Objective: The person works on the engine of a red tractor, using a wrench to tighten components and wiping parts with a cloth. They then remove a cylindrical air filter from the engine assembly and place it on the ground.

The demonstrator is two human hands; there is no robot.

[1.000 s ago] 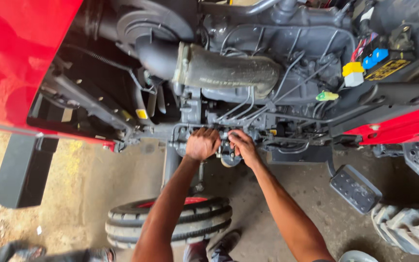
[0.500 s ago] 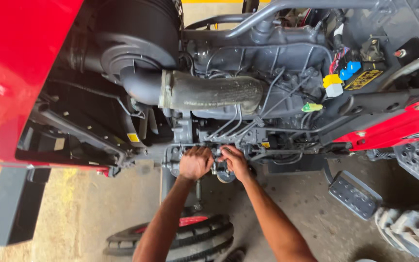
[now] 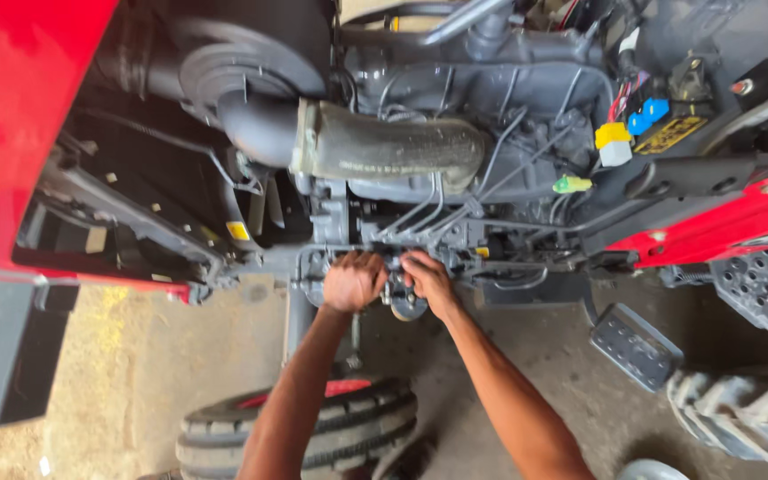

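Both hands on tractor engine's lower fitting.
Left hand (image 3: 353,280) fingers curled closed on grey engine part (image 3: 395,286); right hand (image 3: 427,277) fingers closed on it too; front tyre (image 3: 313,431) below.

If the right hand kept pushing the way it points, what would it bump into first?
Probably the small round metal part low on the grey engine; the right hand already looks to be touching it, though depth is hard to judge.
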